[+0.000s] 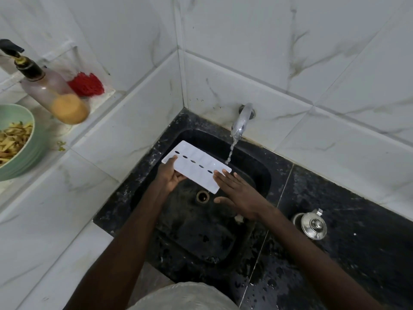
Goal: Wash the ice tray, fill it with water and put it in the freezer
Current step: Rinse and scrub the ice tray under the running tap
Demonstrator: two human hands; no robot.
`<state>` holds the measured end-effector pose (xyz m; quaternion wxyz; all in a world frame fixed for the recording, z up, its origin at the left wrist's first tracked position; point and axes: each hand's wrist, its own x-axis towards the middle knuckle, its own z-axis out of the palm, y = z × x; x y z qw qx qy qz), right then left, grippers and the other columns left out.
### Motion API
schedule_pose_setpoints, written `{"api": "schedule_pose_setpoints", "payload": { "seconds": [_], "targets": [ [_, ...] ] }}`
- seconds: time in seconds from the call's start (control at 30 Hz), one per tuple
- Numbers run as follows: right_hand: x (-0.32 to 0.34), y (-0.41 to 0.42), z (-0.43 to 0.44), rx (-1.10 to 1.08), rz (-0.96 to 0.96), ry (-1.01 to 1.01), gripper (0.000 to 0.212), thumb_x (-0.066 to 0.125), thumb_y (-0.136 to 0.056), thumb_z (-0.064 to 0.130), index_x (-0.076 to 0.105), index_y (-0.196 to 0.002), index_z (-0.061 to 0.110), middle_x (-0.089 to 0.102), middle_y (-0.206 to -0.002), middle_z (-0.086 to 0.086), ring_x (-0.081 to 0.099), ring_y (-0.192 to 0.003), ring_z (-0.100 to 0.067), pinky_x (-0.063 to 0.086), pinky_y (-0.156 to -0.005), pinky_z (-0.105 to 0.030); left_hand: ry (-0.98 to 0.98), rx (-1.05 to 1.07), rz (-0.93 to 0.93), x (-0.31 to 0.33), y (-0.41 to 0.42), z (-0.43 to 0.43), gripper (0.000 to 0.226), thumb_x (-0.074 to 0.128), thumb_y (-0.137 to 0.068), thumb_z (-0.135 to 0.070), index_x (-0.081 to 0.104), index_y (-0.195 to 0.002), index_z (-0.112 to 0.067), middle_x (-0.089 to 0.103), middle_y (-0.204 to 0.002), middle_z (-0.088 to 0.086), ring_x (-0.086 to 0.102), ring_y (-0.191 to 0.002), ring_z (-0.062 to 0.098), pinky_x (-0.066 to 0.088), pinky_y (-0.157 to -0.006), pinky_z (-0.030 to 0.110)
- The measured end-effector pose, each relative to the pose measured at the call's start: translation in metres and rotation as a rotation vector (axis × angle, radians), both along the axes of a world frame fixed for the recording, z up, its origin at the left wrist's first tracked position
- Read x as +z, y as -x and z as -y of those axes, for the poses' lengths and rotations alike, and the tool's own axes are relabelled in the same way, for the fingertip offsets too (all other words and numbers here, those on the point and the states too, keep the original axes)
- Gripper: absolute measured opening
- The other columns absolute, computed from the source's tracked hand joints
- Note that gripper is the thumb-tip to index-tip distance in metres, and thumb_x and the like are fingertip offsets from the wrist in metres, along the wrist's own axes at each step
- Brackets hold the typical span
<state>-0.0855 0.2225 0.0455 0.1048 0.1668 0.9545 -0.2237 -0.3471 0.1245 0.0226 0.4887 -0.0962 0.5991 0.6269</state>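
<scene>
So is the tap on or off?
On. A thin stream of water runs from the tap down into the black sink, by the far edge of the ice tray.

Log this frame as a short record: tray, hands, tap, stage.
ice tray: white, held over the black sink
left hand: grips the tray's left end
right hand: straight fingers resting on its right end
tap: running, stream falling at the tray's far edge
stage: rinsing at the sink
</scene>
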Motion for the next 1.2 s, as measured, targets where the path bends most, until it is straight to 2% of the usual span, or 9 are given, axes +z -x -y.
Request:
{"api": "schedule_pose_setpoints", "payload": {
  "seconds": [0.2, 0.37, 0.53, 0.63, 0.77, 0.87, 1.0, 1.1, 1.2],
  "targets": [
    [0.005, 0.017, 0.0, 0.005, -0.028, -0.031, 0.079, 0.023, -0.105, 0.068, 0.0, -0.167, 0.024, -0.009, -0.173, 0.011, -0.016, -0.159, -0.008, -0.007, -0.13, -0.033, -0.027, -0.043, 0.032, -0.003, -0.022, -0.006, 0.027, 0.055, -0.106, -0.024, 0.061, -0.127, -0.008, 0.077, -0.102, 0.013, 0.075, -0.092, 0.027, 0.061, -0.071, 0.042],
    [0.004, 0.002, 0.004, 0.017, -0.045, -0.037, 0.081, 0.021, -0.104, 0.073, -0.001, -0.167, 0.027, -0.009, -0.173, 0.013, -0.018, -0.157, -0.004, -0.008, -0.13, -0.033, 0.011, 0.003, -0.002, 0.0, 0.0, -0.001, 0.035, 0.057, -0.105, -0.024, 0.058, -0.136, -0.007, 0.075, -0.111, 0.015, 0.075, -0.091, 0.026, 0.063, -0.062, 0.041],
    [0.006, 0.006, 0.003, 0.014, -0.041, -0.043, 0.084, 0.016, -0.102, 0.076, 0.002, -0.167, 0.025, -0.007, -0.173, 0.011, -0.016, -0.158, -0.006, -0.007, -0.13, -0.034, -0.003, -0.01, 0.037, -0.002, -0.013, 0.0, 0.039, 0.057, -0.105, -0.024, 0.056, -0.138, -0.005, 0.071, -0.124, 0.02, 0.074, -0.094, 0.028, 0.063, -0.063, 0.042],
    [0.009, 0.022, 0.002, 0.004, -0.038, -0.055, 0.091, 0.008, -0.096, 0.08, 0.003, -0.167, 0.022, -0.008, -0.173, 0.01, -0.016, -0.159, -0.008, -0.008, -0.13, -0.035, -0.024, -0.028, 0.096, -0.003, -0.032, -0.003, 0.043, 0.062, -0.103, -0.025, 0.057, -0.139, -0.005, 0.073, -0.121, 0.021, 0.075, -0.103, 0.033, 0.063, -0.066, 0.044],
    [0.01, 0.022, -0.001, -0.005, -0.055, -0.071, 0.082, 0.022, -0.103, 0.07, 0.002, -0.167, 0.023, -0.009, -0.172, 0.01, -0.017, -0.159, -0.008, -0.013, -0.128, -0.032, -0.075, -0.015, 0.082, 0.004, -0.029, -0.007, 0.037, 0.06, -0.104, -0.023, 0.059, -0.136, -0.004, 0.076, -0.112, 0.018, 0.077, -0.095, 0.03, 0.064, -0.065, 0.041],
    [0.005, 0.005, -0.004, -0.055, -0.066, -0.054, 0.08, 0.024, -0.104, 0.07, 0.004, -0.167, 0.026, -0.006, -0.172, 0.012, -0.015, -0.158, -0.006, -0.011, -0.129, -0.033, -0.061, 0.064, 0.056, 0.005, -0.017, -0.002, 0.037, 0.058, -0.105, -0.021, 0.057, -0.138, -0.003, 0.075, -0.11, 0.016, 0.075, -0.087, 0.026, 0.062, -0.055, 0.039],
    [-0.008, -0.007, 0.002, -0.377, -0.135, 0.168, 0.074, 0.029, -0.105, 0.066, 0.017, -0.166, 0.026, 0.002, -0.173, 0.013, -0.005, -0.159, -0.004, 0.001, -0.13, -0.033, -0.097, 0.146, 0.099, 0.003, -0.023, 0.006, 0.036, 0.056, -0.106, -0.023, 0.057, -0.138, -0.008, 0.07, -0.128, 0.019, 0.074, -0.092, 0.025, 0.063, -0.062, 0.042],
    [-0.015, 0.009, 0.013, -0.746, -0.301, 0.437, 0.067, 0.041, -0.11, 0.048, 0.022, -0.165, 0.015, 0.015, -0.173, 0.002, 0.014, -0.159, -0.012, 0.011, -0.127, -0.027, -0.188, 0.132, 0.211, 0.005, -0.053, 0.011, 0.039, 0.059, -0.104, -0.025, 0.057, -0.139, -0.007, 0.067, -0.135, 0.021, 0.073, -0.104, 0.029, 0.061, -0.079, 0.047],
    [-0.022, 0.023, 0.011, -1.062, -0.308, 0.61, 0.063, 0.049, -0.11, 0.023, 0.021, -0.165, 0.009, 0.029, -0.169, -0.009, 0.031, -0.154, -0.025, 0.024, -0.125, -0.033, -0.312, 0.028, 0.279, 0.008, -0.072, 0.023, 0.055, 0.064, -0.099, -0.027, 0.051, -0.147, -0.004, 0.062, -0.141, 0.022, 0.062, -0.128, 0.038, 0.055, -0.101, 0.057]
  ]
}}
